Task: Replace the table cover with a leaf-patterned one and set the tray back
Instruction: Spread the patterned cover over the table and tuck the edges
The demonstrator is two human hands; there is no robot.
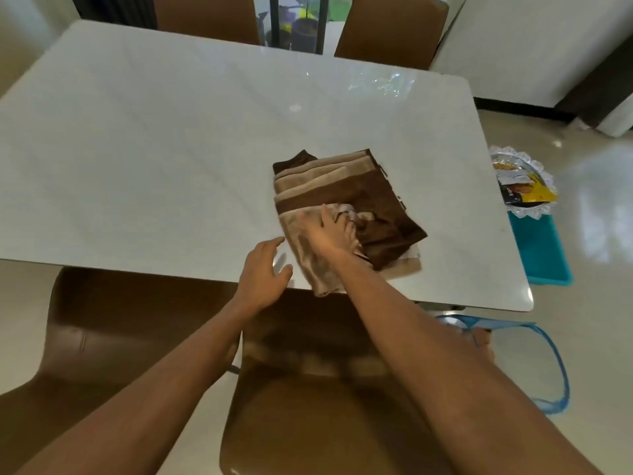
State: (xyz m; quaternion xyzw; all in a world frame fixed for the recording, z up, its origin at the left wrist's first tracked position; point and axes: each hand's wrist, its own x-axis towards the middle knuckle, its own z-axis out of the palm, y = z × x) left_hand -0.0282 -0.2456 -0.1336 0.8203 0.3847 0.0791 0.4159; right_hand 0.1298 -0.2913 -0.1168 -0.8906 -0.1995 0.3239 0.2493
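The tabletop [171, 132] was white with faint grey marbling. Toward its near edge, the folded cloth [342, 190] showed bands of dark brown, tan and pale beige, the beige part with a soft sheen. Beyond the tabletop's right edge, the tray [531, 211] was clear and silvery with a white lacy rim, and the packets [524, 192] in it were yellow and black. A teal rectangular thing [541, 248] lay there too. The chairs [308, 423] around the tabletop were brown. The floor [599, 217] was glossy cream.
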